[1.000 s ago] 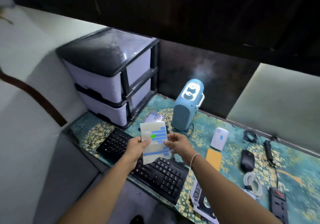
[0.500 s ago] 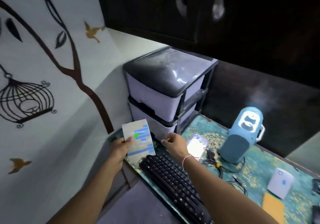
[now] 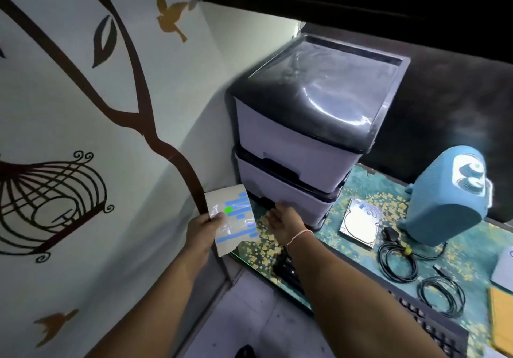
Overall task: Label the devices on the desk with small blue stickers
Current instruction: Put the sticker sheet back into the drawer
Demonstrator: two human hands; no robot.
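My left hand [image 3: 201, 233] pinches a glossy sticker sheet [image 3: 236, 224] carrying several small blue strips and one green dot, held upright beside the desk's left end. My right hand [image 3: 286, 221] reaches forward, its fingers fairly straight and touching the lower drawer [image 3: 294, 188] of the grey two-drawer unit [image 3: 299, 147]; its fingertips lie against the dark handle recess. I cannot see a sticker at the fingertips. To the right, a bare hard drive [image 3: 359, 223] lies flat with a blue sticker on its top. A blue fabric-covered device [image 3: 444, 205] stands beyond it.
A black keyboard [image 3: 433, 327] lies under my right forearm. Two coiled black cables [image 3: 397, 257] [image 3: 441, 294] lie on the patterned desk mat [image 3: 369, 183]. A white device [image 3: 503, 269] and an orange pad [image 3: 502, 319] sit at the right edge. A wall with a tree decal stands close on the left.
My view has swung left and closer to the drawer unit. My right hand left the sticker sheet and moved forward onto the lower drawer front; my left hand keeps holding the sheet.
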